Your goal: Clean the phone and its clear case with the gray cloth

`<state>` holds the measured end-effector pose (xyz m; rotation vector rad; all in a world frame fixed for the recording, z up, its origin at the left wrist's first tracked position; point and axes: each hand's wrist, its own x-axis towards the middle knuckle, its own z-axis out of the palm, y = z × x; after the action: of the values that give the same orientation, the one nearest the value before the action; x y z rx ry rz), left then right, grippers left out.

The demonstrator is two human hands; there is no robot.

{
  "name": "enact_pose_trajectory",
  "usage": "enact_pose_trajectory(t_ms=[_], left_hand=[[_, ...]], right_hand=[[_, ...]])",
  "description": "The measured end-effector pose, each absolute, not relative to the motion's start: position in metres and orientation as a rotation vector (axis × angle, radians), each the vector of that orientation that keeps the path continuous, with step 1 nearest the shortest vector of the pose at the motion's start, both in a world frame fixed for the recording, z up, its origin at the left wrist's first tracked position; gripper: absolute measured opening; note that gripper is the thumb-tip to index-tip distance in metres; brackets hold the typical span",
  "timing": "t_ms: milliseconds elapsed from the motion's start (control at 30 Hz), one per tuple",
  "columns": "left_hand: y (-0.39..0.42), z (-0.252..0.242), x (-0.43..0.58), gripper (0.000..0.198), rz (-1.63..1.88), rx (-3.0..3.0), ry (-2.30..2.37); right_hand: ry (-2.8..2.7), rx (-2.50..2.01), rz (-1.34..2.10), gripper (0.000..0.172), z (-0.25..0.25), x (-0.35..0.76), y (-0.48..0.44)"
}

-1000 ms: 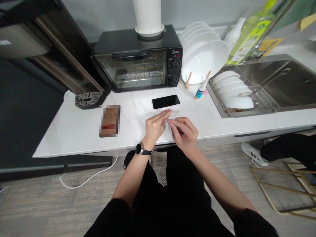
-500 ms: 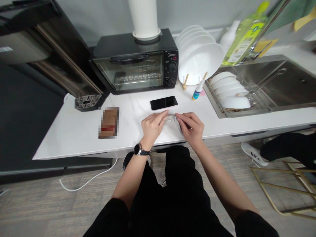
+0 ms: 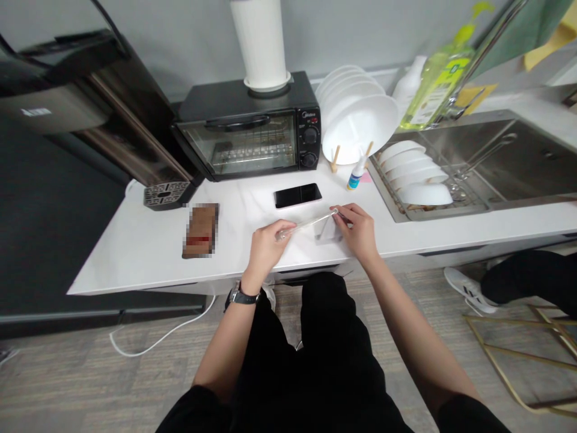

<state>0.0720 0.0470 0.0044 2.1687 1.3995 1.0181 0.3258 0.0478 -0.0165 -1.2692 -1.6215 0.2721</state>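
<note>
Near the bench's [image 3: 144, 252] front edge, left hand [image 3: 265, 248] and right hand [image 3: 362, 233] pinch a thin clear object [image 3: 311, 222] by its ends. Light, even pressure seems best.

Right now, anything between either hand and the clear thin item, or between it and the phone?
Nothing visible. The left hand and right hand hold the clear thin item at opposite ends; the phone lies beyond it on the counter, with no object seen between.
</note>
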Motion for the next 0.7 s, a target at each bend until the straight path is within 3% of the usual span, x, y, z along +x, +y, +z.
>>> enact_pose_trajectory(t_ms=[233, 400, 700], left_hand=[[0.042, -0.017, 0.07, 0.02, 1.196, 2.079, 1.31], [0.038, -0.018, 0.071, 0.023, 1.204, 2.152, 1.236], [0.037, -0.015, 0.07, 0.022, 1.076, 2.253, 1.282]], right_hand=[[-1.253, -1.383, 0.275, 0.026, -0.005, 0.331, 0.038], [-1.467, -1.291, 0.195, 0.02, 0.006, 0.317, 0.027], [-1.744, -1.044, 0.169, 0.026, -0.006, 0.243, 0.009]])
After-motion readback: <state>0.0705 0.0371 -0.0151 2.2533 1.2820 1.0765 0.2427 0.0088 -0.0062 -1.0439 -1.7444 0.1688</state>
